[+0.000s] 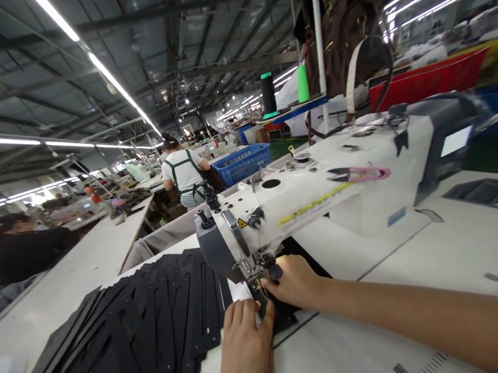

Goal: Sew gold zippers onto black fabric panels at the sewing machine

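My left hand [249,336] presses near the front of the sewing machine's needle area, its fingers close together and curled on a black panel [285,319]. A white slip [239,290] shows just beyond those fingertips. Beside the presser foot [255,282], my right hand [298,282] is curled, with the thumb pointing at the needle; whatever its fingers hold is hidden. More of the black piece shows behind this hand. The white sewing machine [343,194] stands over both hands. Many black slotted panels [156,321] lie fanned out to the left of my left hand.
Pink-handled thread snips [366,173] rest on the machine's arm. Black [268,94] and green [303,84] thread cones stand behind it. Past a long white table [91,256], a person in a green apron [185,172] works near a blue crate [246,164]. Brown bags [348,33] hang at upper right.
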{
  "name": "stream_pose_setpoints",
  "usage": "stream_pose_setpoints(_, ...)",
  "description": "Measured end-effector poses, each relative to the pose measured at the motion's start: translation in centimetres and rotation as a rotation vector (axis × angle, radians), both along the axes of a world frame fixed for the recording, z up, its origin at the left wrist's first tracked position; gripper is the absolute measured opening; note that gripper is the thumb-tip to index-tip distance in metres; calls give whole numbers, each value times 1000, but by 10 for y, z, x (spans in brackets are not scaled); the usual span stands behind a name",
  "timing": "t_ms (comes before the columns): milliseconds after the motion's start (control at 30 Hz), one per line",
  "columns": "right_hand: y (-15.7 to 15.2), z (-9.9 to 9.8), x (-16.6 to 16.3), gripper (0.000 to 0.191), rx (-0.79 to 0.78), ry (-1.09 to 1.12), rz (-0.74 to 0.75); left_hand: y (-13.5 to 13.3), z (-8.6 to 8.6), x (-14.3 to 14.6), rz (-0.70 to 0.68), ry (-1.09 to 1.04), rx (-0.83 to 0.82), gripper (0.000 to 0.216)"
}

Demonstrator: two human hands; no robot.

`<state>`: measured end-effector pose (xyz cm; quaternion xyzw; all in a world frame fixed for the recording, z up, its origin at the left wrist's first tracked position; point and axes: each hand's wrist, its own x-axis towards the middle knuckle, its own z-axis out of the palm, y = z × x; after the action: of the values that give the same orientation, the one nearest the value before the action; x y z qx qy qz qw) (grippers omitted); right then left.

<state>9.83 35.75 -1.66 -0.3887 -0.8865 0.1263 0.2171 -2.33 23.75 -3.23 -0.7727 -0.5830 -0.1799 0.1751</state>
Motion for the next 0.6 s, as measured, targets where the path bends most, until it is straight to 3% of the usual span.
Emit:
stream_pose_setpoints(100,1,0,-5,25,14,-16,-32,-5,13,2,-1,-13,-117,48)
stream_pose_setpoints(200,-7,4,8,23,23,-22,50,-10,22,0,-20,-118,-141,46)
stream_pose_setpoints(267,-17,5,26,27,76,-2,198,-12,24,-3,-57,-210,-111,36)
stream_pose_setpoints(333,-25,5,41,42,173,34,424,-12,25,-5,-82,-263,-84,26)
stream_pose_setpoints(400,-29,5,49,36,173,82,576,-10,27,-6,-72,-284,-84,21)
stream_pose_setpoints(467,-25,9,48,22,50,102,572,-8,32,-6,-33,-304,-96,19)
stream_pose_setpoints(600,-8,25,32,20,-110,88,483,-1,43,-4,84,-345,-85,18)
